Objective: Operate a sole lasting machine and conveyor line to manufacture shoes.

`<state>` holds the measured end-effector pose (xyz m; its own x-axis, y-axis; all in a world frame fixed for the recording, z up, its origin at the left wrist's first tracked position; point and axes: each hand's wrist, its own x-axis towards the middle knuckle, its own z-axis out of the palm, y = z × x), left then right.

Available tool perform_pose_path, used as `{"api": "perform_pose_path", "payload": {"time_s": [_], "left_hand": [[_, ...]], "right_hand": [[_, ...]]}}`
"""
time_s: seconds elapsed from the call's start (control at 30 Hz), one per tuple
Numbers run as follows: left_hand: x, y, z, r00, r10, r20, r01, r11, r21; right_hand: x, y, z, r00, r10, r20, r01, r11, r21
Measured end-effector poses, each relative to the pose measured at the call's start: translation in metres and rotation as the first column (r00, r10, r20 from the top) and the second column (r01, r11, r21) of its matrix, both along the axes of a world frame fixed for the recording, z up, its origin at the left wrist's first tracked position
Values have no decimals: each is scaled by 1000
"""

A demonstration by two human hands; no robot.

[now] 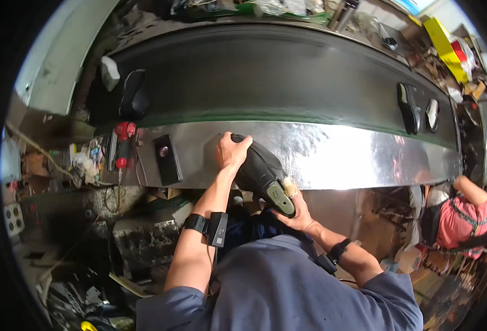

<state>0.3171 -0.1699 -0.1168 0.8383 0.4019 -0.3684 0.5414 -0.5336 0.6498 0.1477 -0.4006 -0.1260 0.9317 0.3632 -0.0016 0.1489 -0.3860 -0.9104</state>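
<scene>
A black shoe (259, 165) is held at a slant over the near edge of the metal ledge, its toe pointing to the far left. An olive-green piece with a round hole, which looks like a shoe last (281, 198), shows at its near end. My left hand (233, 150) is closed round the toe. At the near end my right hand (296, 214) grips the shoe from the right and below. A pale yellowish wad (290, 186) sits at my right thumb; whether it is a wrapping or a held thing is unclear.
Beyond the metal ledge (199, 144) runs a dark belt (265, 77). Shoes (134, 94) rest at its left end, and dark shoes (408, 109) at its right. A red-and-black tool (123, 140) and a black flat box (167, 160) lie left. Another person (464, 220) sits right.
</scene>
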Motion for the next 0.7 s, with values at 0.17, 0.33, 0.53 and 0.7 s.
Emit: {"api": "perform_pose_path", "payload": {"time_s": [0.17,0.33,0.53,0.7], "left_hand": [[-20,44,23,980,189,60,-178,972,-155],[-69,89,95,926,287,247,-224,941,-252],[-182,170,158,747,518,416,-495,852,-171],[-310,228,221,518,711,475,-740,651,-168]], "right_hand": [[20,14,51,952,172,-251,-65,921,384],[90,78,112,535,188,-824,196,921,337],[45,188,153,772,363,-521,-129,893,431],[-35,281,178,791,477,-384,-311,853,420]]}}
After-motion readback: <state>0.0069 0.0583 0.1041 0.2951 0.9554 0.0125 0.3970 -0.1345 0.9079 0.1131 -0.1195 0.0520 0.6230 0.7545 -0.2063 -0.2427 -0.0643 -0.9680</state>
